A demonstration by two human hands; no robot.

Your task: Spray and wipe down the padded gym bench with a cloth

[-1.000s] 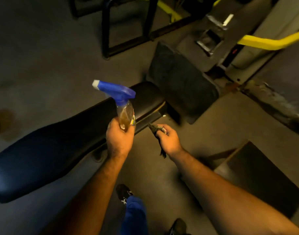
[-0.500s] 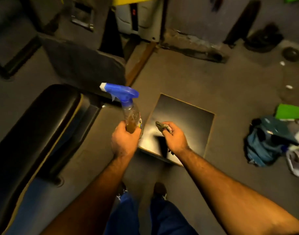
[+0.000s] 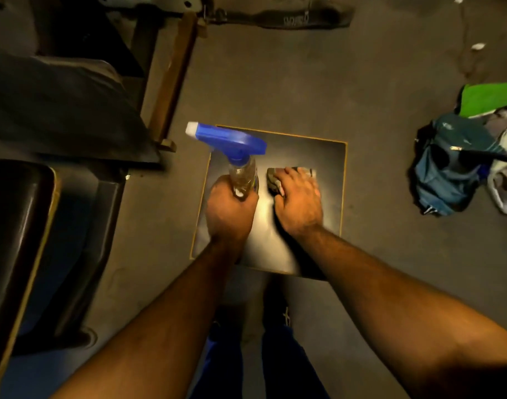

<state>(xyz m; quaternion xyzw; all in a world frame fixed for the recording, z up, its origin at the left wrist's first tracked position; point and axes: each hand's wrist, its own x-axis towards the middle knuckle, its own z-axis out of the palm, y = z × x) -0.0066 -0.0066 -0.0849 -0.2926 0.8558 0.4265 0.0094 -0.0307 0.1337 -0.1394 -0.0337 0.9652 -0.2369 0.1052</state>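
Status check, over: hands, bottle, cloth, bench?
Left hand grips spray bottle, nozzle pointing left. Right hand presses cloth onto black square panel. Padded bench at left, neither hand on it. No obstruction seen.

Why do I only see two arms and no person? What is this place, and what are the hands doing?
The picture comes from a camera worn on a person's head. It looks down, so you see only their arms, their blue trousers and the floor. It is the only picture of this moment.

The left hand grips a clear spray bottle with a blue top. The right hand lies flat on a grey cloth and presses it onto a black square board with a yellow edge.

The padded gym bench is the long dark thing at the left edge. Neither hand touches it. On the floor at the right lie a blue bag and something bright green.
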